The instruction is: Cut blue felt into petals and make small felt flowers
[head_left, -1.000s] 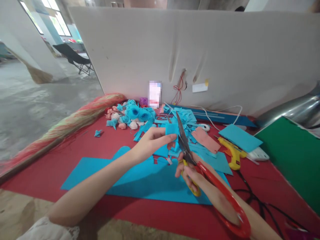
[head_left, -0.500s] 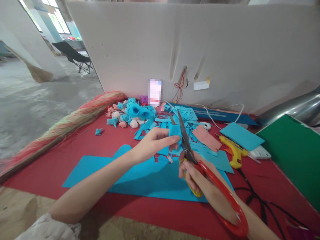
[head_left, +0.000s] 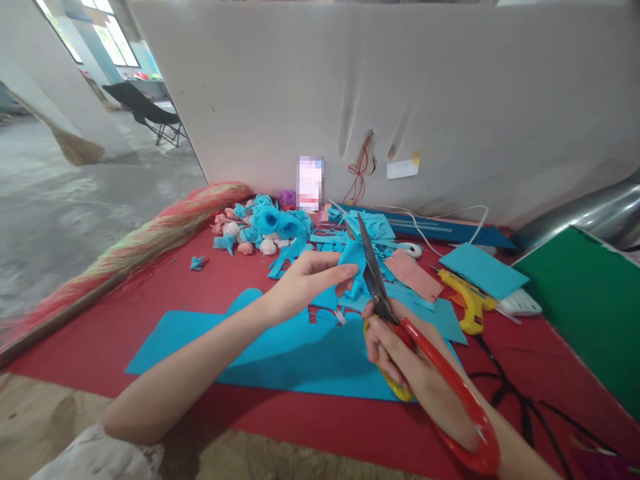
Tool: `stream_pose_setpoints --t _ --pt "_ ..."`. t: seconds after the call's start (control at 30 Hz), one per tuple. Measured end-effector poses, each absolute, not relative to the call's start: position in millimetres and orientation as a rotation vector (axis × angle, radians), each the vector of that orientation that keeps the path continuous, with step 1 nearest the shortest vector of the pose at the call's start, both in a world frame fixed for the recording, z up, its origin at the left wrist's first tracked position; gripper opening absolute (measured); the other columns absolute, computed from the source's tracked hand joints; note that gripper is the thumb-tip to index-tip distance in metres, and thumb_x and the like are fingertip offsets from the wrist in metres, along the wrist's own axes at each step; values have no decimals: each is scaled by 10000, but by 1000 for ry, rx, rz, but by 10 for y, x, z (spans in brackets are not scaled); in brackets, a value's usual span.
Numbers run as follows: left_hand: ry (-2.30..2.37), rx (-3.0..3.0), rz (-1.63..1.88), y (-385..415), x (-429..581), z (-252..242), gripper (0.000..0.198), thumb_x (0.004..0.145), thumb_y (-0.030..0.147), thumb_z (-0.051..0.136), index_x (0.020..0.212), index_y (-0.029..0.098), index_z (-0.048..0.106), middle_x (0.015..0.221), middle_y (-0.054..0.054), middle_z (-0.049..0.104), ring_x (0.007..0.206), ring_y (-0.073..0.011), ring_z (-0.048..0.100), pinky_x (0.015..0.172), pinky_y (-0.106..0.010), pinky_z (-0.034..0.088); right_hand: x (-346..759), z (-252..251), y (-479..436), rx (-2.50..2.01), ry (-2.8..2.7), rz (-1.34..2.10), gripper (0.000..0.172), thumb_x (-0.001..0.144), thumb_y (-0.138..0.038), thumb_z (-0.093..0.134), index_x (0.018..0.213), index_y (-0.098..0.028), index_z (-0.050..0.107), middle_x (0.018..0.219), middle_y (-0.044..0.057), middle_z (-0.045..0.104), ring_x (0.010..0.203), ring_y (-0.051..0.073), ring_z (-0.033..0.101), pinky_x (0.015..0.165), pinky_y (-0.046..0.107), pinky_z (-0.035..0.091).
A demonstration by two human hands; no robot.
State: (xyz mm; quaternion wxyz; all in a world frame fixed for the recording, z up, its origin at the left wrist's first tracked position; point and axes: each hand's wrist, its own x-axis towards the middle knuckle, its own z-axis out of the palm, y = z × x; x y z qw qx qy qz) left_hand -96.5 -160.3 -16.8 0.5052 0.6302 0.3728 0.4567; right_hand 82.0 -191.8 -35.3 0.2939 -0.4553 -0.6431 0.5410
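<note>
Between thumb and fingers, my left hand (head_left: pixel 320 280) pinches a small folded piece of blue crepe paper (head_left: pixel 353 259). My right hand (head_left: pixel 400 347) grips a large pair of scissors (head_left: pixel 376 280) with one red and one yellow handle loop. The scissor blades point away from me, slightly parted, close along the right edge of the held paper; whether they touch it I cannot tell. Below both hands a long blue paper sheet (head_left: pixel 300 363) lies flat. Behind them sits a pile of blue paper scraps (head_left: pixel 375 228).
Paper flowers (head_left: pixel 270 227) are heaped at the back left, by a lit phone (head_left: pixel 310 183). To the right are a pink paper piece (head_left: pixel 414 275), a yellow glue gun (head_left: pixel 470 303) with a black cord, and a green board (head_left: pixel 590 313). A long-bristled broom (head_left: pixel 150 240) lies along the left edge.
The blue piece in my left hand has changed from squared to a slanted, tapered outline. My right hand with the scissors has shifted slightly right and down.
</note>
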Motion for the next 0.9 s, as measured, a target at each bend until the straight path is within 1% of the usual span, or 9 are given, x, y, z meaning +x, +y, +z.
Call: stream_pose_setpoints --t 0.17,0.3,0.47,0.53,0.63,0.73,0.8,0.87,0.9 --pt "911 1505 1147 -1588 -967 -178 333 785 348 521 521 150 477 529 20 453 526 -87 398 544 -256 294 803 -340 -1920 -1200 -1738 1371 351 800 -544 448 817 -194 482 487 -28 501 313 64 342 332 187 287" --pt "915 1484 1185 -1564 -966 -207 329 774 339 520 509 155 457 515 22 430 512 -90 370 534 -269 270 777 -332 -1933 -1234 -1742 1325 361 801 -556 441 813 -197 474 479 -28 506 307 60 348 320 175 286" --pt "897 1423 1201 -1525 -975 -235 295 748 318 534 512 155 461 523 24 430 511 -86 368 561 -270 301 763 -333 -1941 -1267 -1722 1365 377 800 -569 431 826 -195 465 456 -38 504 283 57 351 311 171 310" --pt "884 1394 1197 -1506 -982 -244 288 737 311 542 508 154 463 515 25 421 513 -87 368 572 -271 312 756 -333 -1947 -1294 -1712 1407 403 795 -588 418 774 -188 461 396 -51 459 265 62 341 309 176 323" --pt "862 1322 1178 -1462 -999 -273 283 705 303 568 494 155 453 495 28 397 505 -87 357 588 -279 332 739 -328 -1950 -1339 -1700 1476 463 774 -620 409 612 -187 433 298 -63 353 234 66 316 285 175 307" --pt "865 1270 1161 -1391 -1031 -313 292 673 297 576 476 165 406 479 36 349 483 -84 337 598 -292 356 747 -318 -1905 -1373 -1657 1510 519 727 -634 463 487 -179 396 311 -45 370 218 50 306 257 162 250" --pt "861 1273 1146 -1340 -1059 -338 303 666 296 554 465 174 362 468 41 312 472 -84 333 596 -299 365 781 -307 -1830 -1438 -1605 1480 577 710 -660 454 415 -171 377 287 -37 340 202 45 299 251 159 228" --pt "857 1297 1125 -1307 -1083 -352 308 666 302 525 459 181 332 462 41 291 473 -90 343 587 -300 362 829 -292 -1727 -1458 -1548 1447 608 711 -668 438 377 -164 373 275 -30 326 204 42 298 256 156 222" --pt "860 1318 1111 -1303 -1089 -355 307 669 305 514 458 183 326 463 41 288 476 -93 345 578 -297 355 851 -284 -1672 -1417 -1519 1455 595 708 -656 455 388 -159 392 295 -22 359 216 39 306 260 156 221"
